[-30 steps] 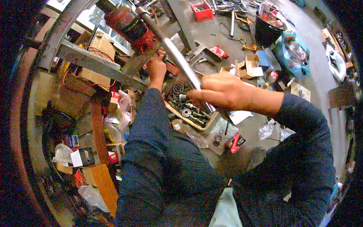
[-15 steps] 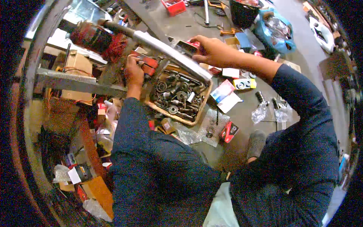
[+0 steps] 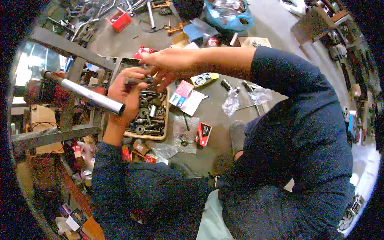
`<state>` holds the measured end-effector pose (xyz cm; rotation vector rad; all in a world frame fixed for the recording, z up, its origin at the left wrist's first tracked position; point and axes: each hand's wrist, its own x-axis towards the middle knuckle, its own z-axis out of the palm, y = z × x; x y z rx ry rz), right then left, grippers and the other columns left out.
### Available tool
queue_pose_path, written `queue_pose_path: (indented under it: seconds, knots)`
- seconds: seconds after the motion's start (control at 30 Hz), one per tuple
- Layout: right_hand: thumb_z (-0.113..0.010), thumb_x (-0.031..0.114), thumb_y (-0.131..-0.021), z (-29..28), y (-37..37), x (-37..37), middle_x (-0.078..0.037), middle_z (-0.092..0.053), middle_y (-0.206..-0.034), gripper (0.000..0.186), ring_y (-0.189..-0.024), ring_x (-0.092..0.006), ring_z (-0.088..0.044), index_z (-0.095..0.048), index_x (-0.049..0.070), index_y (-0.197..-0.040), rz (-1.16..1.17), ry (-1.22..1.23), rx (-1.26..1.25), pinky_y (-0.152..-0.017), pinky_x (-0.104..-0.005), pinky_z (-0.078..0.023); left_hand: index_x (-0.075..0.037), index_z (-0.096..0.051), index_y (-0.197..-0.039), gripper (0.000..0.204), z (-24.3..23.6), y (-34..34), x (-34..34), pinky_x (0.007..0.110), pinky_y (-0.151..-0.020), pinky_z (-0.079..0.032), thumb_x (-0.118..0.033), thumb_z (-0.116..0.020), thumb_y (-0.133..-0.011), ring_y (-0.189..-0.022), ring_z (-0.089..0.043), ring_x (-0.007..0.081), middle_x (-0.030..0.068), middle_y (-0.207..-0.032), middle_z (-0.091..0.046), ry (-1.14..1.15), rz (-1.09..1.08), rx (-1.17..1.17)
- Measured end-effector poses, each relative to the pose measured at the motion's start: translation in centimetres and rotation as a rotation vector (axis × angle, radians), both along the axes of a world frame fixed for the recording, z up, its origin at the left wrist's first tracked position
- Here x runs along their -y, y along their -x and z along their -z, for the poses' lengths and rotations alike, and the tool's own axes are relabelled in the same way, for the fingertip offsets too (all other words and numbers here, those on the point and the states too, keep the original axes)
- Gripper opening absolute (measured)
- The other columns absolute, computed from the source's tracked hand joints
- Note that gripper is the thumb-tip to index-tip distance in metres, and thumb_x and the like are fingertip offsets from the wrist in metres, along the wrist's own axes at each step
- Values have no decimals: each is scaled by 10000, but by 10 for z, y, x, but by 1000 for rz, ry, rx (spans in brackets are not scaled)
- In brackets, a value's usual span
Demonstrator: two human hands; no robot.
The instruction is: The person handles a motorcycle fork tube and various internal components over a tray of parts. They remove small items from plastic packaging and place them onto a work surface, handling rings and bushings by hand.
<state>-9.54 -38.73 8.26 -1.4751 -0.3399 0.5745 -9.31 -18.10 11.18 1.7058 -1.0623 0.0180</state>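
My left hand point(image 3: 125, 90) is closed on a short, dark metal part point(image 3: 138, 80), its thumb and fingers on either side. My right hand point(image 3: 172, 66) meets it from the right, fingers bent down around the part's other end; they are somewhat blurred. The part's exact kind cannot be made out. Just below both hands is a tan-rimmed bin point(image 3: 162, 137) of greasy gears, sockets and shafts. A shiny metal tube point(image 3: 94, 97) with a dark far end passes in front of my left wrist.
A grey metal frame point(image 3: 70, 50) stands at the left. On the floor lie a red-and-black box point(image 3: 204, 134), bubble wrap point(image 3: 186, 142), a white-and-pink carton point(image 3: 184, 96) and bagged metal parts point(image 3: 231, 100). Farther off are a blue plastic bag point(image 3: 232, 18) and a red bin point(image 3: 119, 20).
My left hand has left the red object by the tube and now holds the dark metal part. My right hand has come in to meet it. The view has shifted to the right.
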Motion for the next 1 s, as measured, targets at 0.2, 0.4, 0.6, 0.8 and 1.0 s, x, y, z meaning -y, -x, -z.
queue_pose_path:
  seconds: [0.2, 0.4, 0.6, 0.8, 1.0]
  knots:
    - [-451, 379, -968, -58, 17, -6, -64, -604, -833, 414, -690, -151, -580, -532, 21, -1159, 23, 42, -157, -604, -300, -490, -32, -574, -952, 143, -9, 18, 11, 301, -794, -497, -102, -658, -860, -886, -615, 180, 105, -1010, -631, 161, -134, -7]
    - [-566, 73, -836, 11, 56, 62, -184, -621, -843, 331, -764, -336, -630, -449, 38, -1143, -122, 892, 632, -651, -429, -498, -53, -555, -968, 126, 0, 10, -7, 268, -624, -495, -174, -547, -936, -756, -619, 113, 65, -813, -624, -367, -102, -652]
    - [-585, 211, -776, 119, 142, 75, -142, -629, -704, 129, -786, -312, -648, -607, 86, -754, -677, 1088, 725, -641, -464, -504, -49, -638, -1008, 274, 44, 25, -15, 463, -752, -494, -269, -590, -852, -845, -625, 403, 202, -914, -660, -1350, 355, -104]
    - [-597, 264, -719, 186, 179, 90, -93, -637, -827, 152, -929, -275, -567, -686, 149, -678, -390, 1135, 1330, -760, -448, -447, -14, -677, -737, 140, 130, 49, -10, 432, -645, -543, -129, -597, -740, -740, -668, 347, 206, -794, -667, -1201, 340, 270]
    - [-606, 219, -727, 208, 173, 112, -124, -643, -764, 157, -772, -282, -658, -690, 96, -678, -587, 1468, 587, -578, -414, -504, -20, -689, -772, 141, 164, 72, 69, 432, -698, -541, -135, -607, -778, -793, -672, 336, 187, -854, -679, -1273, 330, 146]
